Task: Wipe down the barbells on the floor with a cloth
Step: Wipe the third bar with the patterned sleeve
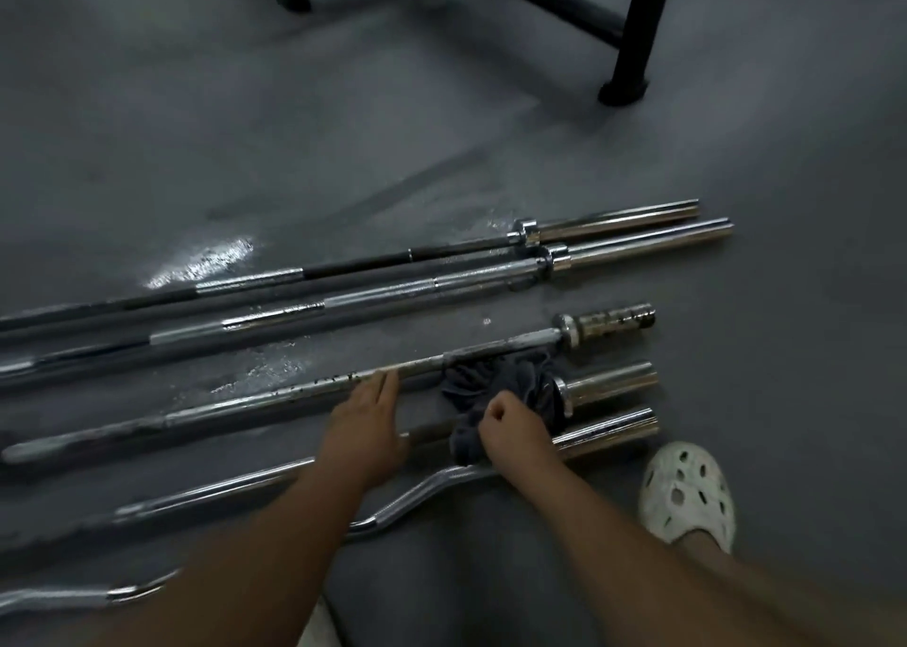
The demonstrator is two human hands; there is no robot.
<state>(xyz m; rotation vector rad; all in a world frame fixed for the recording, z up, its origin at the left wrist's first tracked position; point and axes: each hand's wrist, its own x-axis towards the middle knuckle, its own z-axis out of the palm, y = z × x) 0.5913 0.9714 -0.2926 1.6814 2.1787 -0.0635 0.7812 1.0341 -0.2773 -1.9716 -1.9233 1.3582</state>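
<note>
While the left hand (365, 416) lies flat, fingers together, on the rust-speckled barbell (245, 402) at lower centre, likely steadying it on the floor (343, 131), the right hand (513, 428) clutches the dark cloth (491, 386) against its shaft.

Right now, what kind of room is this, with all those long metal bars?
Probably a gym or weight room: several barbells lie side by side on the grey floor, a wavy curl bar nearest, and a black equipment frame stands behind.
</note>
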